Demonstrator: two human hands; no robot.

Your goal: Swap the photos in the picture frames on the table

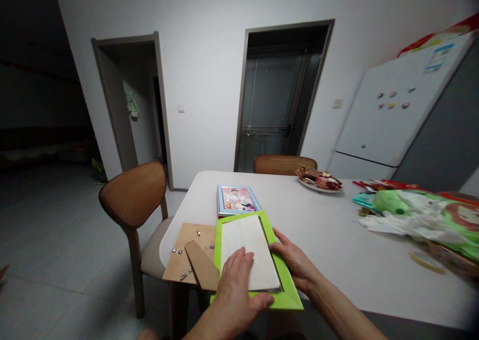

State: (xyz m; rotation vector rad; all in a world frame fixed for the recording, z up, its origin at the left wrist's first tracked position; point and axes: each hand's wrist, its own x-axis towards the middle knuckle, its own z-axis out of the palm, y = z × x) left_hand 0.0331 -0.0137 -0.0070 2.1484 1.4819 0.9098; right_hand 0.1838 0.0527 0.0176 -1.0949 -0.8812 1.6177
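A lime green picture frame [289, 291] lies at the table's near edge, with a white sheet [245, 233] inside its opening. My left hand [239, 285] rests on the sheet and the frame's near-left part, fingers extended and pressing flat. On the frame's right side, my right hand [294, 260] grips the edge, thumb on top and fingers beneath or beside it. To the left is a brown backing board [187, 240] with metal clips and a fold-out stand [201, 262]. Beyond the green frame sits a light blue framed picture [238, 199].
The white table [307, 220] bears a plate of wrapped items [321, 180] at the far side. Green and white plastic bags [407, 213] and a roll of tape [427, 262] are at the right. Wooden chairs [134, 195] stand left and behind.
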